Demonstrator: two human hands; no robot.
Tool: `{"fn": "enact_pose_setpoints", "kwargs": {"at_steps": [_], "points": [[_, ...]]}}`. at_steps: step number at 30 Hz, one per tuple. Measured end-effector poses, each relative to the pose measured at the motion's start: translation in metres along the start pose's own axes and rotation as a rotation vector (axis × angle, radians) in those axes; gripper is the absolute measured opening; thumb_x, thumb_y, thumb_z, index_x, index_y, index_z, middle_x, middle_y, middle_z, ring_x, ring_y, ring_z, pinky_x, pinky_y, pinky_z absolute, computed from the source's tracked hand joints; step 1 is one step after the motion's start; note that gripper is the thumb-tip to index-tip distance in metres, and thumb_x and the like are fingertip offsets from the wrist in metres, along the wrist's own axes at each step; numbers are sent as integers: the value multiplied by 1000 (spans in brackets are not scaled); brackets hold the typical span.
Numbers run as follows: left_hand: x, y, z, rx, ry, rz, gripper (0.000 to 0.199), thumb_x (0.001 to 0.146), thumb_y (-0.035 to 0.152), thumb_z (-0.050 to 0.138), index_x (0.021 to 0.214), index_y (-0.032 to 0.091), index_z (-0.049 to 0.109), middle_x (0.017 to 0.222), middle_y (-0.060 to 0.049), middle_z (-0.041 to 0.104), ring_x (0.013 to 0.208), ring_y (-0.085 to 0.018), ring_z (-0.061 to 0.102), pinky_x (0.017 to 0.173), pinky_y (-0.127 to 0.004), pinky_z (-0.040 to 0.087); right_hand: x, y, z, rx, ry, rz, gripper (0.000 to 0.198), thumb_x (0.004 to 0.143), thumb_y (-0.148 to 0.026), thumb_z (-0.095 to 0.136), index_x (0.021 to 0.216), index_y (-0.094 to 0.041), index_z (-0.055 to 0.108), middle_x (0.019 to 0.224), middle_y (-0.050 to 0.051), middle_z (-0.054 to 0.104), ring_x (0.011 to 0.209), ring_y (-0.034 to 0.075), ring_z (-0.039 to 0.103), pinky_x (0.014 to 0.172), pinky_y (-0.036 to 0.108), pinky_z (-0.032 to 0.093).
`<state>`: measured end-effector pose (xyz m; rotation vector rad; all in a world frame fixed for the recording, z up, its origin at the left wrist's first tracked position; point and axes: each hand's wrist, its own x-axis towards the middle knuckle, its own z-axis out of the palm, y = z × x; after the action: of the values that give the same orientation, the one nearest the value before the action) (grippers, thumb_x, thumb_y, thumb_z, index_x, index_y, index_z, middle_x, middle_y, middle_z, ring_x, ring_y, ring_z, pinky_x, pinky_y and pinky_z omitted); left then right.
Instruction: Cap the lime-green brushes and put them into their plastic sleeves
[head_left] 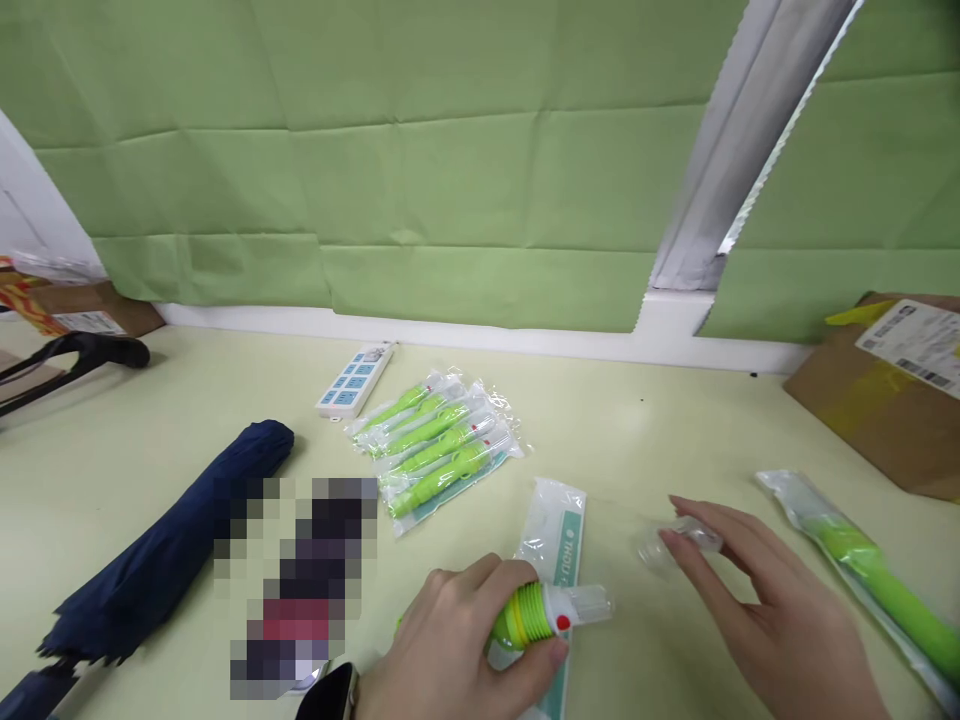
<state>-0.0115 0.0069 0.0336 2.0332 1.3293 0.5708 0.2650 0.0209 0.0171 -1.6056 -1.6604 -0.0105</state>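
Note:
My left hand (pixel 469 640) is wrapped round a bright green pen-shaped tool (pixel 529 614) with a ribbed collar, a white band with a red dot, and a clear tip pointing right. Beneath it lies a clear and teal plastic sleeve (pixel 559 530), partly covered by the hand. Between the thumb and fingers of my right hand (pixel 772 600) is a small clear plastic cap (pixel 679 541), apart from the tool's tip. Several similar green tools in clear sleeves (pixel 442 445) lie fanned out beyond my left hand.
A bagged green item (pixel 870 570) lies at right, before a cardboard box (pixel 892 400). On the left are a folded navy umbrella (pixel 172 540), a pixelated dark object (pixel 315 570) and a black curved handle (pixel 97 352). A white socket strip (pixel 356 380) lies farther back by the green-covered wall.

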Motion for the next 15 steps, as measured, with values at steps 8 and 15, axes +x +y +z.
{"fn": "enact_pose_setpoints", "kwargs": {"at_steps": [8, 15], "points": [[3, 3, 0, 29, -49, -34, 31, 80, 42, 65, 107, 27, 67, 95, -5, 73, 82, -31, 67, 75, -49, 54, 2, 6, 10, -117, -93, -34, 28, 97, -46, 51, 115, -28, 63, 113, 6, 68, 86, 26, 72, 65, 39, 59], [4, 8, -1, 105, -104, -69, 31, 79, 43, 67, 105, 26, 69, 94, -6, 73, 82, -32, 68, 72, -47, 54, -13, -12, -1, -110, 73, -327, 34, 93, -31, 61, 127, -30, 57, 119, 10, 64, 109, 32, 65, 96, 51, 53]]}}
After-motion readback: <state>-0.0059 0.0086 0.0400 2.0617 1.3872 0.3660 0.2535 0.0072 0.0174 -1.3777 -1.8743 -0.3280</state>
